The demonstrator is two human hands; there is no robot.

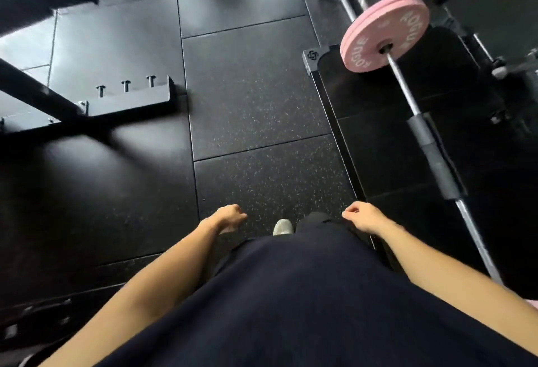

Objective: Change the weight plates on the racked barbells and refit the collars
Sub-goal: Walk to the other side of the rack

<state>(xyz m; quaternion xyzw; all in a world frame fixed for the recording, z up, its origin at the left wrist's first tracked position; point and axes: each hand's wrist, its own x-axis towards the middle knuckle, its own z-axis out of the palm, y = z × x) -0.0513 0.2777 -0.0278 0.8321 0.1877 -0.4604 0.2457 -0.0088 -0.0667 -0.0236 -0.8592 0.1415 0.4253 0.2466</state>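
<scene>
Open rubber floor (pixel 250 98) runs up the middle of the frame – plenty of room to pass there. On the right, the barbell (pixel 413 110) slants from lower right toward the upper right, two pink plates (pixel 381 33) on it, blocking that side above the black platform (pixel 378 122). At left centre, a black rack foot (pixel 128 101) with three upright pegs (pixel 125 86) juts in – another beam crosses the upper left

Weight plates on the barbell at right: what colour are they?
Pink, with pale raised lettering; the weight plates show in the head view, the only one, on the barbell.
</scene>
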